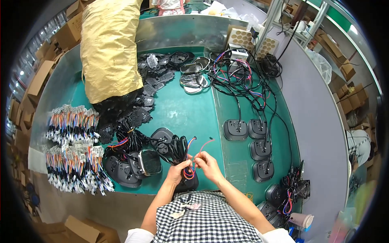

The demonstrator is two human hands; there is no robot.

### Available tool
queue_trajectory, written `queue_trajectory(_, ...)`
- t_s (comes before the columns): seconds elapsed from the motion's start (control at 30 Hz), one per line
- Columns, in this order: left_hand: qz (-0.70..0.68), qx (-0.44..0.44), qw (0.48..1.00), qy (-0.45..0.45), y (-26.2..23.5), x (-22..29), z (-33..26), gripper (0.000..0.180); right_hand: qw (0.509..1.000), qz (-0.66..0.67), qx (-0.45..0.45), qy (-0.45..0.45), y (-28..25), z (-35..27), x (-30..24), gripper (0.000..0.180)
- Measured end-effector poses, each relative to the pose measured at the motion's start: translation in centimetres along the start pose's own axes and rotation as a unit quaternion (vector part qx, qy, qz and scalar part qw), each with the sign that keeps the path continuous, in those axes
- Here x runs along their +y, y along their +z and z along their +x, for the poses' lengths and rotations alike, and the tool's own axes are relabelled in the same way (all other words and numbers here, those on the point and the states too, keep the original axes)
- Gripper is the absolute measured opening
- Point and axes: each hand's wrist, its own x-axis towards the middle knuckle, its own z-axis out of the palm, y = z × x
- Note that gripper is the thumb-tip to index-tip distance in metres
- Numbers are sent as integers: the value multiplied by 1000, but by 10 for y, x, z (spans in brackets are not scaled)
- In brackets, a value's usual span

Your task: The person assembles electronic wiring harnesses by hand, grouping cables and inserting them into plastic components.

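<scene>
Green-topped desk [190, 109] in front of me, pale sheen mid-surface. Low bare-metal wall [182, 34] along its far and left sides, light grey partition [312, 117] on the right. Metal upright [266, 26] near the far right corner. Dull brownish floor [133, 210] lower left, open carton [81, 231] there. More cardboard boxes [40, 85] at left and past the partition. Bright light spot [353, 29] upper right.

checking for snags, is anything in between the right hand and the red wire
Nothing visible: the right hand is right at the red wire, and the left hand holds the black cable bundle just beside it.
</scene>
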Motion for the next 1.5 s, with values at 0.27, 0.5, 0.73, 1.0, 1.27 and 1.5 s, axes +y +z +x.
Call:
queue_trajectory(0.27, 55, 6, 998, 36, 0, -13, -5, 28, 850, -478, -9, -222, 14, -15, -28, 10)
queue_trajectory(0.5, 35, -15, 998, 52, 5, -9, -11, 19, 833, -521, -115, -145, 9, -17, -35, 18)
queue_trajectory(0.73, 21, -85, 996, 17, -4, -7, -8, 14, 982, -8, -137, 130, -26, 7, -29, 41)
queue_trajectory(1.0, 129, -106, 986, 18, 6, -4, -9, 13, 981, 133, -143, -14, -1, 11, -27, 35)
queue_trajectory(1.27, 142, 11, 989, 37, 22, -11, -9, 15, 931, -293, 116, -182, 8, 7, -20, 17)
queue_trajectory(1.5, 137, -30, 989, -48, 19, -5, -1, 19, 981, -180, 56, -48, -7, 20, -28, 11)
